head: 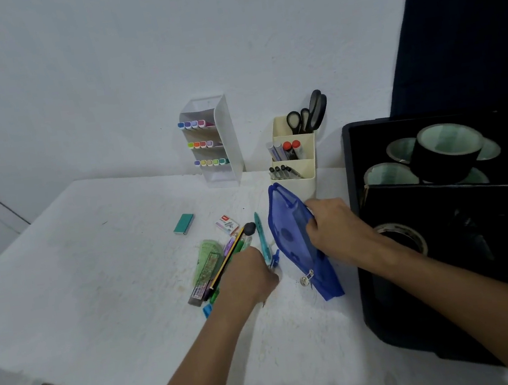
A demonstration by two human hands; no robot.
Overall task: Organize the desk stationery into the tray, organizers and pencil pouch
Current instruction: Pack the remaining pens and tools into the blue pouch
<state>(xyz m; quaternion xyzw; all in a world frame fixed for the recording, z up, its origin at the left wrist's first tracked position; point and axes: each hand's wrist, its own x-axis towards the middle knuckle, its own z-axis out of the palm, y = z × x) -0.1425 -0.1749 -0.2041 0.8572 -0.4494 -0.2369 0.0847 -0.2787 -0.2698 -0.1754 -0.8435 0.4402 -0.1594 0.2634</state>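
A blue mesh pencil pouch (287,236) stands on its edge on the white desk (109,259), its zipper pull hanging near the front. My right hand (336,230) grips the pouch's upper edge. My left hand (250,273) curls over a heap of pens and pencils (223,264), which lies on a green protractor (208,259). A teal pen (262,239) lies between the heap and the pouch. Whether my left fingers hold anything is hidden.
A teal eraser (184,224) and a small staple box (227,224) lie farther back. A white marker rack (214,142) and a cream organizer (294,154) with scissors stand by the wall. A black tray (390,303) with tape rolls sits at right.
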